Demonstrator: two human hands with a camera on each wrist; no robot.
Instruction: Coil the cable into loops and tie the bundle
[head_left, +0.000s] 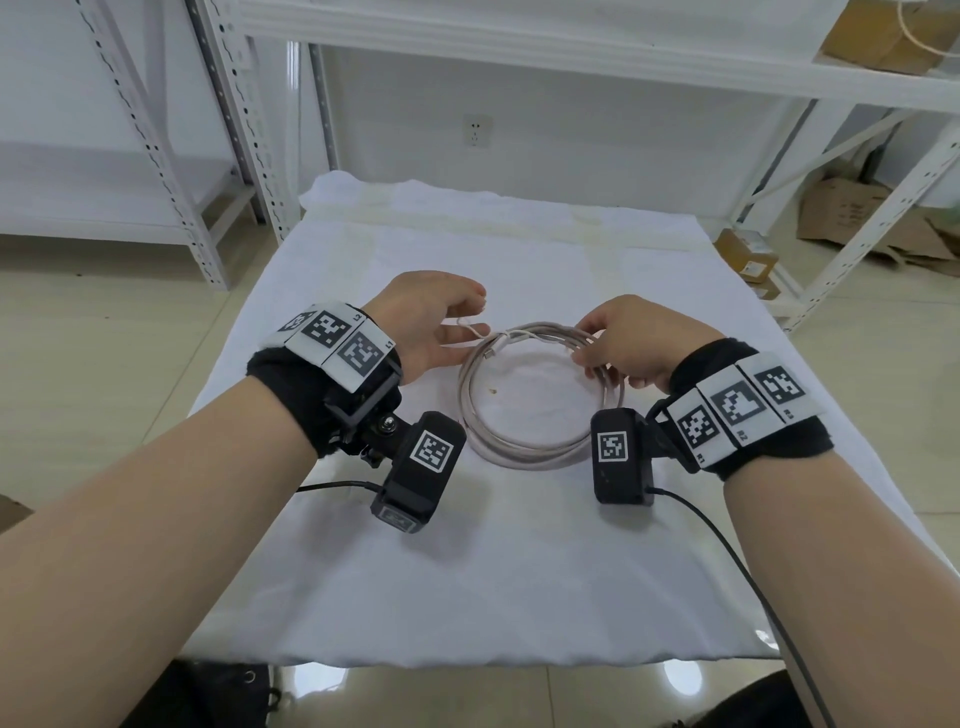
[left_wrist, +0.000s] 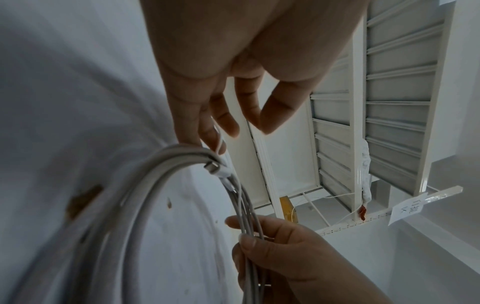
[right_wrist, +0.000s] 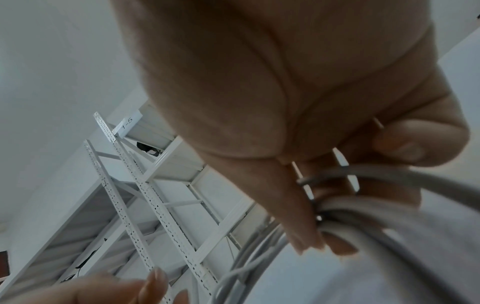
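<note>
A light grey cable (head_left: 519, 449) lies coiled in several loops on the white cloth (head_left: 467, 571). My right hand (head_left: 589, 348) grips the loops together at the coil's far right; the right wrist view shows the bundle (right_wrist: 389, 216) passing through that hand (right_wrist: 350, 195). A thin white tie (head_left: 467, 325) runs from there to my left hand (head_left: 475, 316) at the coil's far left. In the left wrist view the tie (left_wrist: 220, 142) sits pinched between two fingers, thumb apart. A white connector (left_wrist: 211, 167) rests against the loops (left_wrist: 124, 205) just below those fingers.
White metal shelving (head_left: 228, 156) stands behind and on both sides of the cloth-covered table. Cardboard boxes (head_left: 841, 208) sit on the floor at the right. A black cord (head_left: 727, 545) trails from the right wrist camera over the table's near right part.
</note>
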